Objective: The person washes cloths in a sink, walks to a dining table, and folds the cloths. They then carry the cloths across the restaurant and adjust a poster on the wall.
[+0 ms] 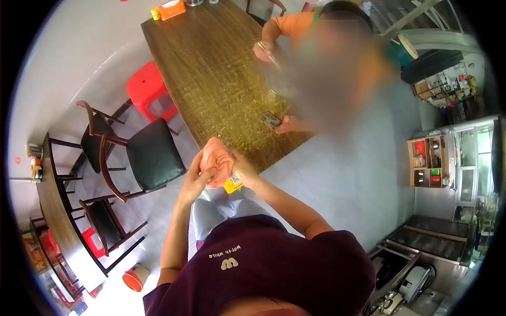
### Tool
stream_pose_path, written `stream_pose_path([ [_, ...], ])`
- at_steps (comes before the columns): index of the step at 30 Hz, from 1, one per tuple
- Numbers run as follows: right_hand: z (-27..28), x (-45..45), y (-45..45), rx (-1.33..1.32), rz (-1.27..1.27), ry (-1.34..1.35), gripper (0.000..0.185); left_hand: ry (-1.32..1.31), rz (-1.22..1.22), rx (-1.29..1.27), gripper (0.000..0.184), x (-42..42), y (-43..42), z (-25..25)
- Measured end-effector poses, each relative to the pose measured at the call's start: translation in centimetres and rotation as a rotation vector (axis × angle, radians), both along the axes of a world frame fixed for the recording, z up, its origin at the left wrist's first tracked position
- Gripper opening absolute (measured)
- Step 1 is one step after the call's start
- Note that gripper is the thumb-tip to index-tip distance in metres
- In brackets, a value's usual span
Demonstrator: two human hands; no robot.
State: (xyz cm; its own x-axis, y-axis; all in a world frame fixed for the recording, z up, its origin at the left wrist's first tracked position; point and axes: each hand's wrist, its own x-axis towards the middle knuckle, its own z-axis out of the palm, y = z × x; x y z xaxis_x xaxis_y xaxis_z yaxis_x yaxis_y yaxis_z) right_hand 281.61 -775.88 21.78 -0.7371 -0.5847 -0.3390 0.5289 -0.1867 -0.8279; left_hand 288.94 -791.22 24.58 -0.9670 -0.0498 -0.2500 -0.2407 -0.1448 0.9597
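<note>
An orange-pink cloth (217, 158) is bunched up between both hands, at the near corner of the wooden table (211, 68). My left hand (196, 176) is wrapped round its left side, with the fingers bent onto it. On the right side, my right hand (243, 169) grips the same cloth, its fingers partly hidden. A yellow card or tag (233, 184) with a printed code shows just below the cloth, beside my right hand.
Across the table a person in orange (298, 23) holds a thin object in one hand and has the other at a dark phone-like object (270, 120). Black-seated chairs (155, 155) and a red stool (147, 87) stand left. A red bucket (135, 278) is at lower left.
</note>
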Motion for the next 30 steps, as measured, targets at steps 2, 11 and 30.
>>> stream_pose_path([
  [2, -1.1, -0.9, -0.1, -0.112, -0.094, -0.129, 0.038, 0.129, -0.062, -0.142, 0.060, -1.8, 0.1, -0.1],
  [11, -2.3, 2.1, -2.4, -0.143, -0.155, -0.152, 0.043, -0.138, -0.365, -0.331, 0.057, -4.4, -3.3, -3.2],
  [30, -4.3, 4.3, -4.6, 0.271, -0.279, -0.030, 0.037, -0.228, -0.495, -0.032, 0.027, -7.5, -12.3, -3.7],
])
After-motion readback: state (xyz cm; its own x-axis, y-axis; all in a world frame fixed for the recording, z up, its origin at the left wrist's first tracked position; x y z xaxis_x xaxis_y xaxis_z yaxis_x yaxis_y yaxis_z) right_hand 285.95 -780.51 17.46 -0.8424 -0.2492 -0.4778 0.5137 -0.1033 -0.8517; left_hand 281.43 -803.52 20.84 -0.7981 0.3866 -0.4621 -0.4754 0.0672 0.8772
